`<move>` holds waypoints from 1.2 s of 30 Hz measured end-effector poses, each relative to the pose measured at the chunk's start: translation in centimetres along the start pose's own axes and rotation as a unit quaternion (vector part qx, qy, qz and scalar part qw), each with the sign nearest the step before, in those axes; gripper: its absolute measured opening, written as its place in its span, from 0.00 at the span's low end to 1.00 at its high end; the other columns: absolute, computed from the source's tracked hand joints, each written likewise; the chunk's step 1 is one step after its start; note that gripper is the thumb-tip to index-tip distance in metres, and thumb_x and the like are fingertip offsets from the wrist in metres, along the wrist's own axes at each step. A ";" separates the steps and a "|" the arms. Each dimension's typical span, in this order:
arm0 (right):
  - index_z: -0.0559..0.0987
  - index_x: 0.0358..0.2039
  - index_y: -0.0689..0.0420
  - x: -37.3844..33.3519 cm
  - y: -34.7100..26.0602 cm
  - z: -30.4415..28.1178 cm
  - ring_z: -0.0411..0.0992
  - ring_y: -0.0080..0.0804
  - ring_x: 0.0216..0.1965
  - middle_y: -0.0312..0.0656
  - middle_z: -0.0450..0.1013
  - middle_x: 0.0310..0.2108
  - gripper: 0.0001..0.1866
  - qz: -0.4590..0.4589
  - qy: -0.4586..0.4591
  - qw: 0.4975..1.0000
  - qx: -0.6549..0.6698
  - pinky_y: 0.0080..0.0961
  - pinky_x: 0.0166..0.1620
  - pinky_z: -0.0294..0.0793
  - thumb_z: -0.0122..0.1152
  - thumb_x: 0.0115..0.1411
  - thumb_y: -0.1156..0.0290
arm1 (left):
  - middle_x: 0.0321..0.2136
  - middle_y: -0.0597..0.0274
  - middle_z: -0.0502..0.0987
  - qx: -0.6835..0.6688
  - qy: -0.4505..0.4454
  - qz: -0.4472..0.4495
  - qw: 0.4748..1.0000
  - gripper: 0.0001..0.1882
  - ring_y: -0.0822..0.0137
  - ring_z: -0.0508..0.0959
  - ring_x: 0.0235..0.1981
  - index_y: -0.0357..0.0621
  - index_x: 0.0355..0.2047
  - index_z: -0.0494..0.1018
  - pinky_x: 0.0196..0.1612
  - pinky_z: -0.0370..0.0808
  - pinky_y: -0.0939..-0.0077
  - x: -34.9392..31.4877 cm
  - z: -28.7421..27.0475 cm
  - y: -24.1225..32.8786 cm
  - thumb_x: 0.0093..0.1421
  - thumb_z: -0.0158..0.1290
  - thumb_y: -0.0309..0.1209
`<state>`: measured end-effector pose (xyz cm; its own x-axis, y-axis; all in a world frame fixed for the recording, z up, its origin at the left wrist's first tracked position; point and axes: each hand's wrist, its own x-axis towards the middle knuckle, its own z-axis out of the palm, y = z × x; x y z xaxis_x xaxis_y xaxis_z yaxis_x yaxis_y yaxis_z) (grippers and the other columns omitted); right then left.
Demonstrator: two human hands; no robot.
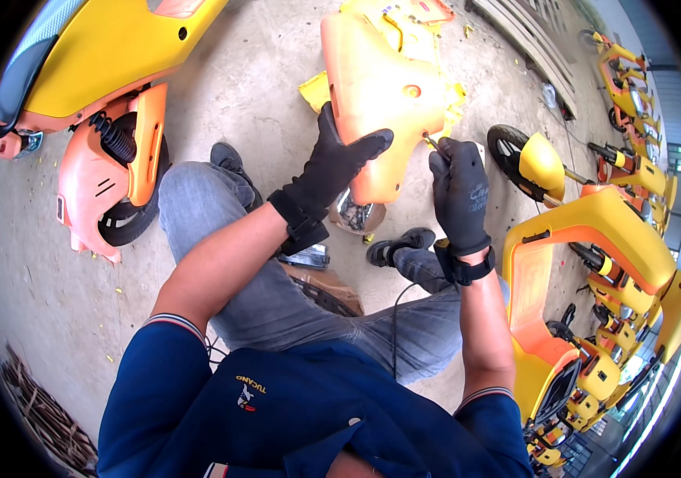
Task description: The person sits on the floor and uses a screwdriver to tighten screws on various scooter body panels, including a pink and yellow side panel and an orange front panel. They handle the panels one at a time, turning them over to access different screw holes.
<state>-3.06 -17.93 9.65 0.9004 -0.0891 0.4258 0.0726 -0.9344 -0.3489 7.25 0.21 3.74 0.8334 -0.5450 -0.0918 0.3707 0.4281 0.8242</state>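
Observation:
An orange plastic body panel (380,88) is held up ahead of my knees, its smooth face toward me. My left hand (332,159), in a black glove, grips its left lower edge, with the thumb lying across the face. To the right, my gloved right hand (460,187) is closed on a thin rod-like tool (432,143), whose tip meets the panel's right edge by a small dark hole. Most of the tool is hidden in the fist. Yellow plastic parts (412,36) show behind and beyond the panel.
A yellow and orange scooter (117,64) stands at left, its wheel (129,215) near my knee. At right are a wheel with a yellow fender (544,167) and a yellow scooter body (595,231). Several more scooters line the right side. A clear plastic bag (356,213) lies below the panel.

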 end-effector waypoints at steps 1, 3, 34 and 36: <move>0.75 0.44 0.62 -0.1 0.2 0.0 0.72 0.51 0.38 0.51 0.73 0.36 0.09 -0.010 -0.009 1.000 -0.025 0.38 0.42 0.71 0.61 0.64 0.75 | 0.56 0.54 0.68 0.000 -0.003 0.003 1.000 0.44 0.66 0.74 0.53 0.42 0.65 0.49 0.53 0.78 0.68 0.0 0.1 0.0 0.58 0.67 0.31; 0.75 0.44 0.62 0.3 0.9 0.0 0.72 0.44 0.32 0.48 0.73 0.34 0.10 -0.057 0.011 0.998 -0.027 0.34 0.36 0.72 0.62 0.65 0.73 | 0.56 0.55 0.68 -0.012 0.005 -0.010 1.000 0.43 0.67 0.74 0.53 0.42 0.64 0.49 0.53 0.78 0.68 0.0 0.0 -0.1 0.58 0.67 0.31; 0.79 0.44 0.59 0.3 0.2 -2.1 0.62 0.16 0.15 0.28 0.68 0.21 0.16 0.252 -0.127 0.929 0.240 0.19 0.19 0.61 0.56 0.71 0.57 | 0.56 0.53 0.67 0.080 -0.033 0.103 0.991 0.45 0.64 0.74 0.57 0.43 0.65 0.49 0.54 0.79 0.69 0.2 0.5 0.8 0.55 0.68 0.25; 0.79 0.44 0.59 -0.6 1.2 -0.5 0.69 0.19 0.19 0.29 0.72 0.24 0.14 -0.005 -0.044 0.995 -0.087 0.21 0.23 0.67 0.60 0.69 0.60 | 0.57 0.53 0.67 0.072 -0.031 0.079 0.994 0.46 0.64 0.74 0.57 0.42 0.65 0.49 0.54 0.79 0.68 -0.2 0.7 1.3 0.55 0.68 0.26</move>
<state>-3.69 -19.19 9.34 0.9347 -0.0562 0.3510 0.0134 -0.9812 -0.1927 7.28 0.30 5.20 0.8482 -0.5243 0.0756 0.1709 0.4060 0.8978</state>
